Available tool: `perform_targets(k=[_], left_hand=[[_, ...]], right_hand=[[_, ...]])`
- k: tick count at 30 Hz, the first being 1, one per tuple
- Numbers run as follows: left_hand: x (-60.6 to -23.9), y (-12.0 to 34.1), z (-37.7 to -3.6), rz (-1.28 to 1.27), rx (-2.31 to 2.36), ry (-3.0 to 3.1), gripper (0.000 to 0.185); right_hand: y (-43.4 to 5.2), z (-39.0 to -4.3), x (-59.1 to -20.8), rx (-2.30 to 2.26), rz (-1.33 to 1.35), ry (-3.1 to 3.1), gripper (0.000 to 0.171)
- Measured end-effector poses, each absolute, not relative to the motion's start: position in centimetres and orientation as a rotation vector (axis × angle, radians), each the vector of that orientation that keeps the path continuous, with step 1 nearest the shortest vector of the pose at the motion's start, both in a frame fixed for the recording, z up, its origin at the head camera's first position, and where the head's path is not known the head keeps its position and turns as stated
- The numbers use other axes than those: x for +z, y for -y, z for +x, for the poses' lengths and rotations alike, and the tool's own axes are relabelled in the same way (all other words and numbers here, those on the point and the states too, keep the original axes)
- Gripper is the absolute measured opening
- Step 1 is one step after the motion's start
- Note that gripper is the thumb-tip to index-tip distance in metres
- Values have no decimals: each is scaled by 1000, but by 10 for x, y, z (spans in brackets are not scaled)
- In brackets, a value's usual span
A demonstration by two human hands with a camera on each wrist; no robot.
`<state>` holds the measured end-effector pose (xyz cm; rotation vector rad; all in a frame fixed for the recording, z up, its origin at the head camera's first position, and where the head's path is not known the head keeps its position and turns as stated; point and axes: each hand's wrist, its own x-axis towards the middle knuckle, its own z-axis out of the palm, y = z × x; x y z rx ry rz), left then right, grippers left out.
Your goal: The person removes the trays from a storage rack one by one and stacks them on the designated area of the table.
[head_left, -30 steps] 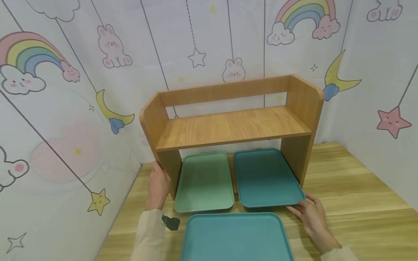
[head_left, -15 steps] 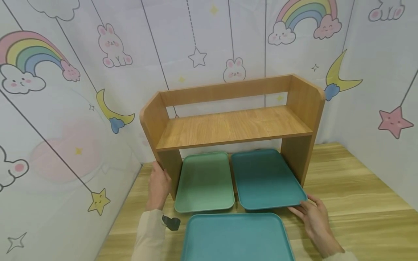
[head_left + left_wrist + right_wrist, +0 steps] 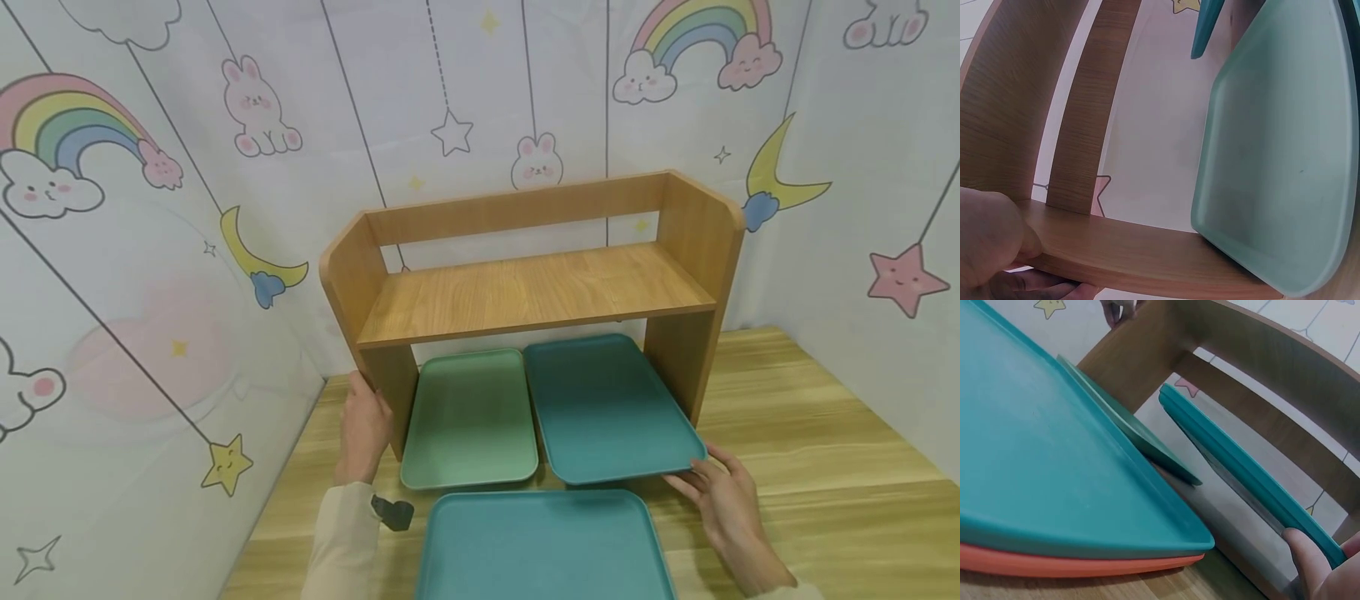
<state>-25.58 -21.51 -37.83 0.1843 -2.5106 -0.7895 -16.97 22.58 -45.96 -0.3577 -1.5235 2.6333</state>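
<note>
Right hand: your right hand (image 3: pixel 723 500) pinches the near right corner of the dark teal tray (image 3: pixel 607 408), thumb on the rim and fingers under the edge; the right wrist view shows that corner lifted off the table, the tray (image 3: pixel 1254 481) tilted with its far end under the shelf.
Left hand: your left hand (image 3: pixel 362 429) wraps around the front edge of the wooden shelf's (image 3: pixel 525 292) left side panel, thumb on the outer face; in the left wrist view your fingers (image 3: pixel 988 244) curl around that same panel edge.
Dark teal tray: sits under the shelf's right half, its near end sticking out toward you, just beside the light green tray (image 3: pixel 470 421).
Light green tray: lies flat under the shelf's left half, close to your left hand, its near end also sticking out past the shelf.
Stack in front: a larger teal tray (image 3: pixel 540 546) lies nearest you, between your two arms; the right wrist view shows an orange tray (image 3: pixel 1072 565) directly under it.
Setting: the shelf stands on a light wood table (image 3: pixel 810 467), backed by walls printed with rainbows, rabbits, moons and stars.
</note>
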Motion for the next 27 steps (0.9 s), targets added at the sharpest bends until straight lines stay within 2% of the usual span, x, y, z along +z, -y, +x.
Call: perform_targets(k=[27], left_hand=[[-379,215,-256,191,-801,2522,29]], right_hand=[[-229,-166,-448,2699,-160,1421,33]])
